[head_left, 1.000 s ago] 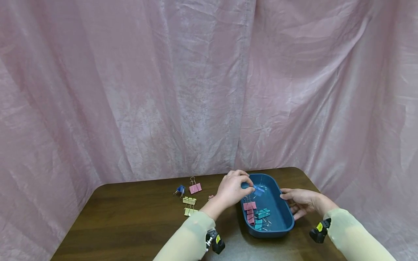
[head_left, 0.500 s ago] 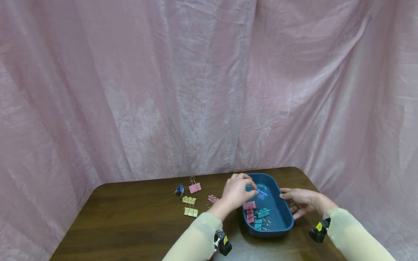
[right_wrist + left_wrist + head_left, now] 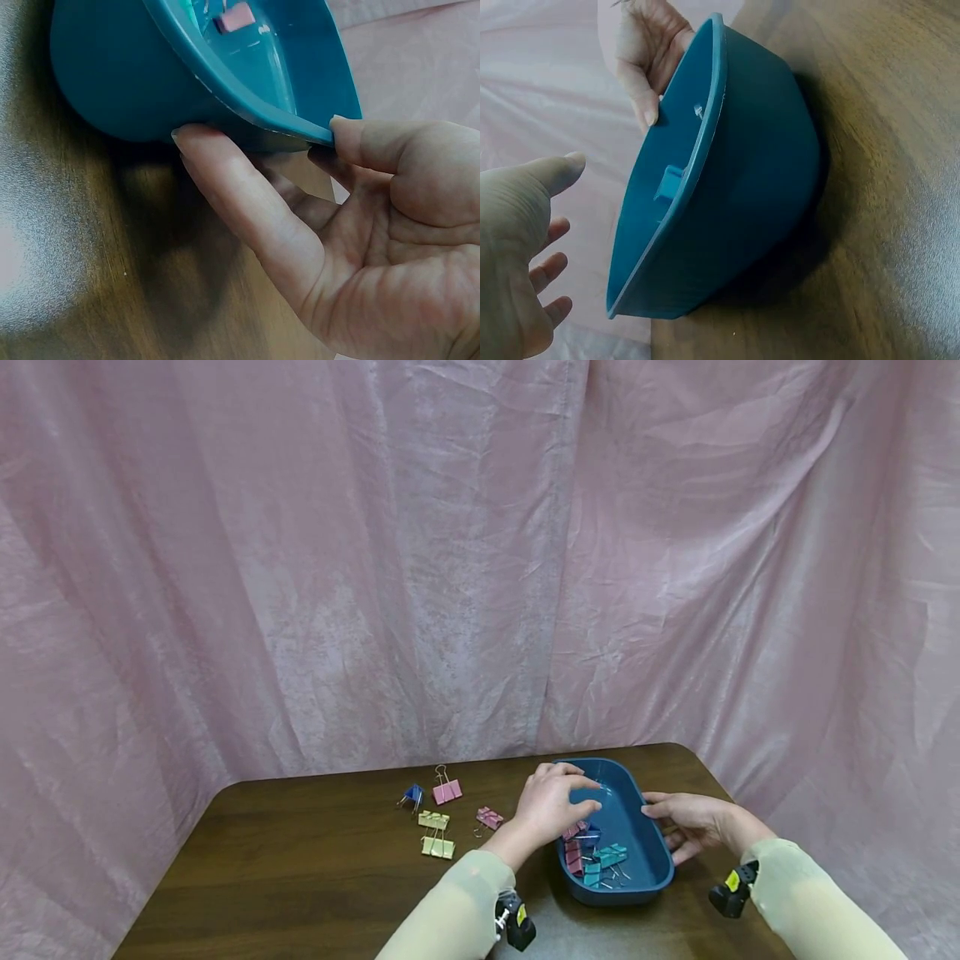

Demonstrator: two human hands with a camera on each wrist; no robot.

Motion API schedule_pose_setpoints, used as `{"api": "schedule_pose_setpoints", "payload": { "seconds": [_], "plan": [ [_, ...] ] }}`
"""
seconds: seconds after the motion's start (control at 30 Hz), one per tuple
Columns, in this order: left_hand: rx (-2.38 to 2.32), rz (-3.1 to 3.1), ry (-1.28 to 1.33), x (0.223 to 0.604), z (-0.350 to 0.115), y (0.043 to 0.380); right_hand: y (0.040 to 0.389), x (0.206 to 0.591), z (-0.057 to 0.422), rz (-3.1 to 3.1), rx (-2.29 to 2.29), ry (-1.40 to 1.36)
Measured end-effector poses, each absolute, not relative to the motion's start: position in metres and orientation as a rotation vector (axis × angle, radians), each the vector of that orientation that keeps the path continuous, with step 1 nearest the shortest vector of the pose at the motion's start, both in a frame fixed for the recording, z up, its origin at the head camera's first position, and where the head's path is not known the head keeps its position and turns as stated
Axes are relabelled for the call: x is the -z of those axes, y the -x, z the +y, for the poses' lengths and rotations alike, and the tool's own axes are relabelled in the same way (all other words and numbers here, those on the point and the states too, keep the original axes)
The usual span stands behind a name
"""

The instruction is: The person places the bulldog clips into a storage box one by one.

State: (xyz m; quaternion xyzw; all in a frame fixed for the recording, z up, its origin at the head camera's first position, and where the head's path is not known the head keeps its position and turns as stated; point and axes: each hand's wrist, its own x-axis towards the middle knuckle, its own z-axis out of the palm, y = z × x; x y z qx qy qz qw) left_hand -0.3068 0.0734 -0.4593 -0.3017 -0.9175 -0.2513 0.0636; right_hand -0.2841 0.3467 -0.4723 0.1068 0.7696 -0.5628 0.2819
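Observation:
A blue plastic tray (image 3: pixel 637 827) stands at the right of the table, with red, teal and dark blue binder clips in its near left part. My left hand (image 3: pixel 551 802) hovers over the tray's left rim, thumb and fingers spread with nothing between them. In the left wrist view, that hand (image 3: pixel 514 247) is apart from the tray wall. My right hand (image 3: pixel 693 822) holds the tray's right side. Its thumb (image 3: pixel 367 142) lies over the rim and its fingers reach underneath, as the right wrist view shows. A dark blue binder clip (image 3: pixel 588 837) lies against the red ones.
Left of the tray on the brown table (image 3: pixel 315 860) lie a pink binder clip (image 3: pixel 447 792), a blue one (image 3: pixel 413 794), two yellow ones (image 3: pixel 438 847) and a darker pink one (image 3: pixel 490 817). A pink curtain (image 3: pixel 450 568) hangs behind the table's back edge.
My left hand has moved slightly right and let go of the blue binder clip, which has dropped among the clips in the tray. Its fingers have spread. My right hand stays on the tray.

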Motion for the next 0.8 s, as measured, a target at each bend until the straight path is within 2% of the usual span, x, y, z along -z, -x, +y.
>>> {"api": "schedule_pose_setpoints", "payload": {
  "seconds": [0.8],
  "plan": [
    [0.795,-2.685,0.974,0.438,0.047,0.308,0.283,0.471,0.347,2.059,1.505,-0.295]
  ]
}}
